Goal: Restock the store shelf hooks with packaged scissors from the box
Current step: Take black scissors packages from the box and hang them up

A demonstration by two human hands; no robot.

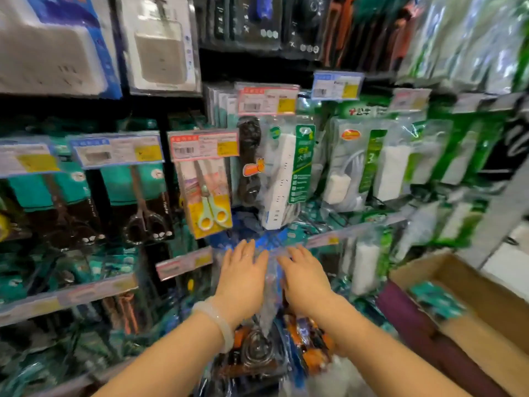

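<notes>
Both hands lie flat with fingers straight, left hand (243,270) and right hand (305,275) pressing a clear plastic bundle of orange-and-black packaged scissors (257,348) before the shelf hooks; best steady it, then slide each pack's hole squarely onto a hook

Up and to the right of the fingers (246,250), a green power-strip pack (372,164) shows a white "3". The price tags (204,146) above the fingers are too blurred to read.
</notes>
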